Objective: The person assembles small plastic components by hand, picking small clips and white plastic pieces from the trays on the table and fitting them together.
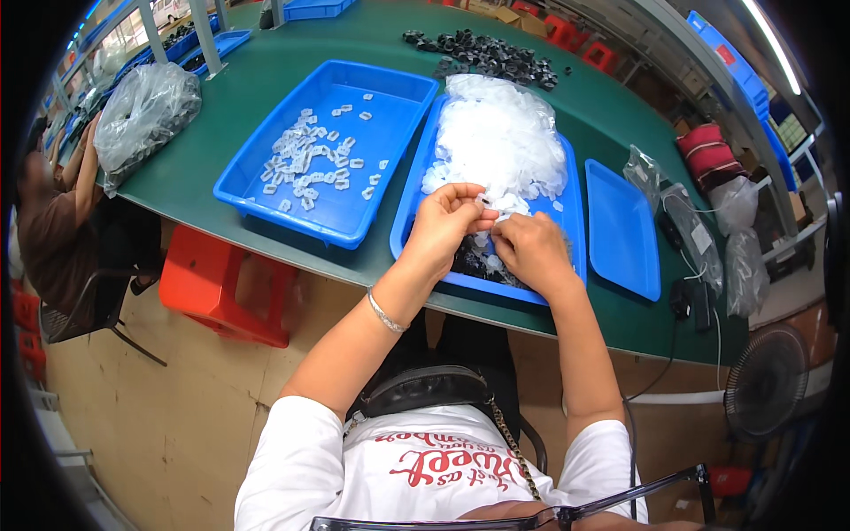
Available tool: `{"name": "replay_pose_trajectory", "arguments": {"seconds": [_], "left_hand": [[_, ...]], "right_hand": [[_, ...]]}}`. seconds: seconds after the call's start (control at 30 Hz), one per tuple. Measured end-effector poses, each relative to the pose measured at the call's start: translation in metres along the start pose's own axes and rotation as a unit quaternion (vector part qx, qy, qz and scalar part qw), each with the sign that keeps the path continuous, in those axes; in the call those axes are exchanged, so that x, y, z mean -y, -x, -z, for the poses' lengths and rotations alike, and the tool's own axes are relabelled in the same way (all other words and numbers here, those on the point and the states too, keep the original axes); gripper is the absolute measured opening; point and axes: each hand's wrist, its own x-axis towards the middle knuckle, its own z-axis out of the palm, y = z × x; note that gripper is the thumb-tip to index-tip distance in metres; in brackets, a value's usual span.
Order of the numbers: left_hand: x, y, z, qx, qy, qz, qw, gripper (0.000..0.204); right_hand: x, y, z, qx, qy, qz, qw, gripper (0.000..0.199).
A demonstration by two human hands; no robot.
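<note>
L hand (440, 228) and R hand (529, 250) meet over the near end of the middle blue tray (409, 205), w/ a small clear plastic piece (486, 203) pinched between them. Piece sits at L fingers' (467, 196) tips, approx 2 o'clock from L palm and 11 o'clock from R palm, so it's nearer L hand; R fingers (506, 232) curl in just below/beside it. L fingers clenched on the piece; R fingers bent tight, maybe touching the same piece or a second one, can't tell, too small. Long axis of piece: not resolvable. Directly at 12 o'clock from both hands, touching distance, is the heap of white translucent parts (500, 137) filling the far half of the same tray; dark small parts (478, 262) lie under the hands at tray's near edge. At 10 o'clock, the left blue tray (266, 168) w/ scattered clear finished-looking pieces (310, 159), L hand nearer to it. At 3 o'clock an empty-looking blue tray lid (622, 228), R hand nearer. Far at 12 o'clock, pile of black parts (482, 53) on the green surface (195, 168). Bagged parts (146, 115) at 10 o'clock, well apart, next to another person's arm (84, 168).
</note>
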Motion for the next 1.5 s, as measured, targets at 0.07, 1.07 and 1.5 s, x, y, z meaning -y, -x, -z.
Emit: {"name": "replay_pose_trajectory", "arguments": {"seconds": [0.07, 1.07, 1.5], "left_hand": [[0.002, 0.0, 0.002, -0.004, 0.006, -0.001, 1.0, 0.023], [0.002, 0.002, 0.001, -0.018, -0.022, -0.025, 0.999, 0.02], [-0.001, 0.003, 0.0, -0.019, -0.023, -0.019, 0.999, 0.02]], "right_hand": [[-0.002, 0.002, -0.001, 0.001, -0.009, -0.004, 1.0, 0.008], [-0.003, -0.002, 0.021, 0.114, -0.035, 0.011, 0.993, 0.009], [-0.005, -0.008, 0.012, 0.132, -0.011, 0.035, 0.991, 0.008]]}}
